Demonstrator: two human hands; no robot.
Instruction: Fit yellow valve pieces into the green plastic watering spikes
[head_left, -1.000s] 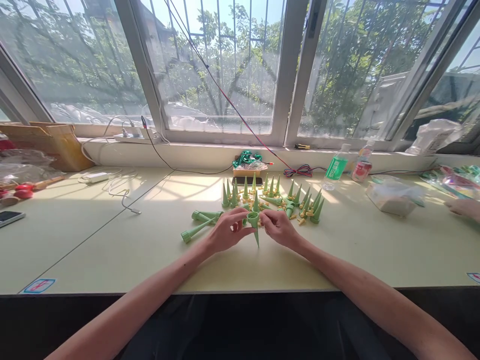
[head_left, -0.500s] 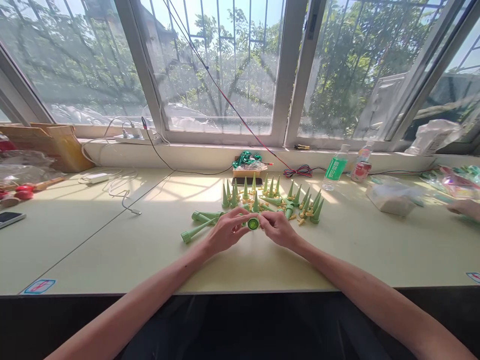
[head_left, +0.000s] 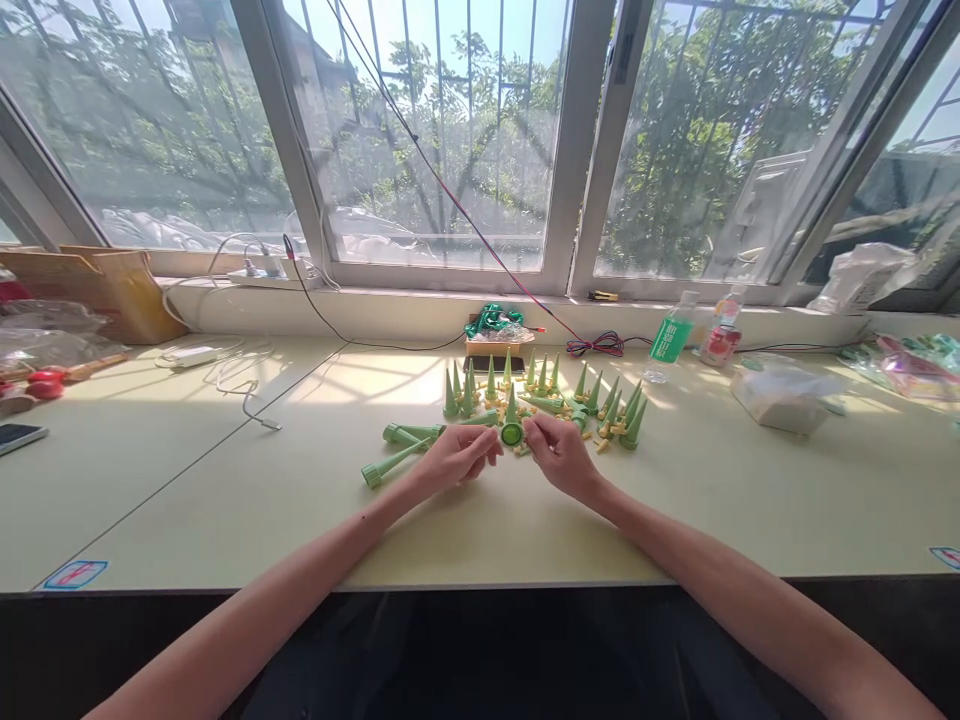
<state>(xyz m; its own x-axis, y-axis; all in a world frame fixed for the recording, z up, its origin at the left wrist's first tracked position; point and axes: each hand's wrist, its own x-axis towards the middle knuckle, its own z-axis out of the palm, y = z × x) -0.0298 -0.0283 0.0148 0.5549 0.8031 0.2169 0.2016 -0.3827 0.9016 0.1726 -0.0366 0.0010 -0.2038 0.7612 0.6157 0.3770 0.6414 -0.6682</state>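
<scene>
Between my hands is a small round green cap-like piece, its circular face turned toward me. My right hand is closed, thumb and fingers pinching the piece's right edge. My left hand has its fingertips drawn together at the left edge, the other fingers curled below. Just beyond my hands stand several green plant watering spikes, points up, with small yellow valves among them. Several more green spikes lie on their sides left of my left hand.
A phone and a small box with green cords are behind the spikes. To the right stand a green-labelled bottle, a can and a bag-lined container. A white cable lies on the left of the table.
My left fingers have moved from over the piece to its left edge and curled in. The piece has risen slightly. Another person's hand at the right edge has left view.
</scene>
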